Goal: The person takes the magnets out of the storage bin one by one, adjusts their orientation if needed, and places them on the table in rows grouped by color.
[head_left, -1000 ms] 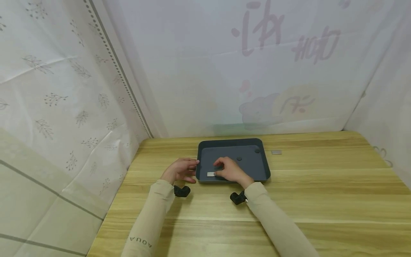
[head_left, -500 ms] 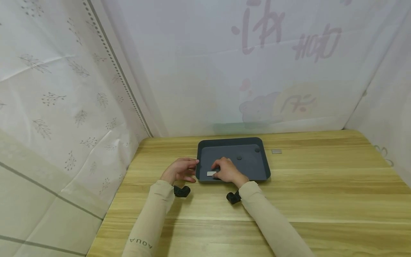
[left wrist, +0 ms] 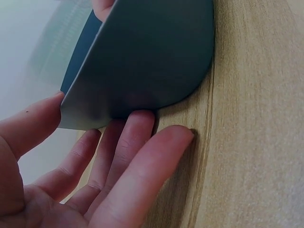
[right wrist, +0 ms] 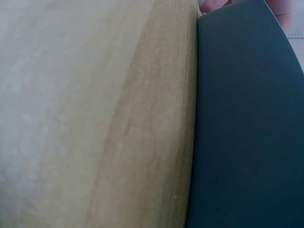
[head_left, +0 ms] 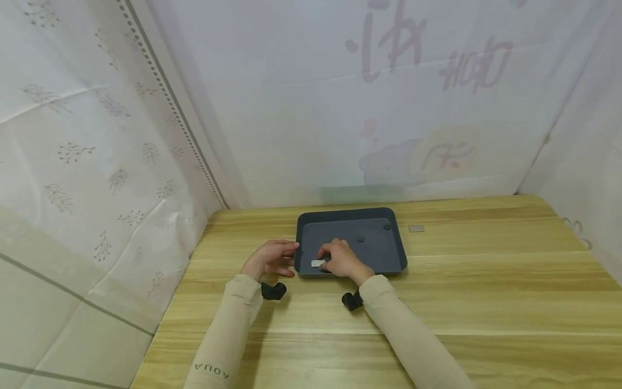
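Note:
A dark grey tray (head_left: 384, 254) lies on the wooden table (head_left: 486, 292). My left hand (head_left: 270, 257) rests against the tray's left wall; in the left wrist view its fingers (left wrist: 133, 166) lie along the tray (left wrist: 152, 57) and the thumb touches the rim. My right hand (head_left: 341, 259) is inside the tray's near left corner, fingers curled, pinching the end of a small silver plate (head_left: 317, 263) that lies on the tray floor. Two small black discs (head_left: 360, 239) (head_left: 386, 227) sit farther back in the tray. The right wrist view shows mostly the tray's outer wall (right wrist: 247, 118) and the table (right wrist: 95, 118).
A second small silver plate (head_left: 416, 228) lies on the table just right of the tray's far corner. White curtains (head_left: 121, 135) close off the left, back and right sides. Bare wood stretches to the right and toward me.
My right hand and forearm have shifted a little to the left, closing over the silver plate. The left hand and tray have stayed in place.

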A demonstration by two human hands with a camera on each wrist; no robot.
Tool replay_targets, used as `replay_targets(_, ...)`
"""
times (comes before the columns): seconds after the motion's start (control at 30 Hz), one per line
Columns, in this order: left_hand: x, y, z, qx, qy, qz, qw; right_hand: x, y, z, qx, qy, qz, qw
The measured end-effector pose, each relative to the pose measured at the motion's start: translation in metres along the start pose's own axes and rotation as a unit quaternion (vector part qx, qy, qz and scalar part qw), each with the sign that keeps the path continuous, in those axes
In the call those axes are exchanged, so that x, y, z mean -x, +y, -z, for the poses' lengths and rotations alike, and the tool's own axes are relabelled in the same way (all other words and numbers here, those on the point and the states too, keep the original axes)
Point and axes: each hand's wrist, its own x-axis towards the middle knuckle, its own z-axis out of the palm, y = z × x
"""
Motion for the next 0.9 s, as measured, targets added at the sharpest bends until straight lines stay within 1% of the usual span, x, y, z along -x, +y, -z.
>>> replay_targets(0.17,0.0012,-0.0001,0.0008,0.0,0.005,0.001,1.0,-0.0001,-0.0022,0.0007,0.002,-0.001,0.002,1.0)
replay_targets(0.33,0.0012,0.0002,0.0005,-0.001,-0.001,-0.002,1.0,0.0001,-0.0035,0.0005,0.011,0.002,-0.003,1.0)
replay_targets(0.53,0.0006,0.0003,0.0,0.002,-0.001,-0.002,1.0,0.0005,-0.0055,0.0013,0.014,0.005,-0.005,1.0)
replay_targets(0.9,-0.0006,-0.0008,-0.0013,0.005,0.007,-0.005,1.0,0.0012,-0.0088,0.0023,0.021,-0.007,-0.042,0.999)
